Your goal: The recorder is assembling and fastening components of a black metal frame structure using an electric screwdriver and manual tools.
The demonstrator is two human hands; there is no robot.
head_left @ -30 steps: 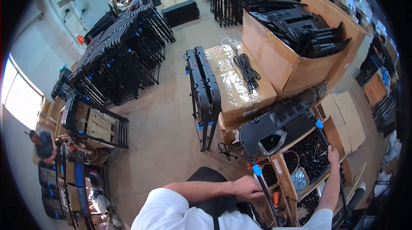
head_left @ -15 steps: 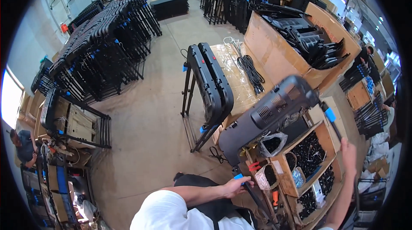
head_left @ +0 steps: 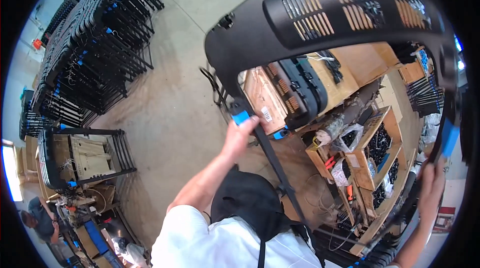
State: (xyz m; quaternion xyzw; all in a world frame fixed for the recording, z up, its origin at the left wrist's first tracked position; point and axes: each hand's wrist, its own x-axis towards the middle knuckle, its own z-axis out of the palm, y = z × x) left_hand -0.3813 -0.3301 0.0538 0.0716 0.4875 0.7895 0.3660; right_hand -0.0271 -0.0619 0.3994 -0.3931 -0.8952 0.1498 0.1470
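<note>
Both my hands hold a large black frame with a slotted panel (head_left: 240,38), raised and tilted across the upper right. My left hand (head_left: 239,135) is closed round its left leg beside a blue band (head_left: 241,117). Round the right leg, just under another blue band (head_left: 450,140), my right hand (head_left: 431,185) is closed, its fingers partly blurred. Behind the raised frame stand similar black units (head_left: 312,85) beside a carton-covered table. The frame's far right edge runs into the dark rim of the view.
Compartmented wooden boxes (head_left: 372,188) of small black parts stand at right, with an orange-handled tool (head_left: 350,194) beside them. Rows of stacked black frames (head_left: 95,33) line the left. Another person (head_left: 42,218) is at lower left.
The black frame has risen and swung nearer, now filling the upper right. My left hand has moved up and left; my right hand has gone farther right. The view has shifted too.
</note>
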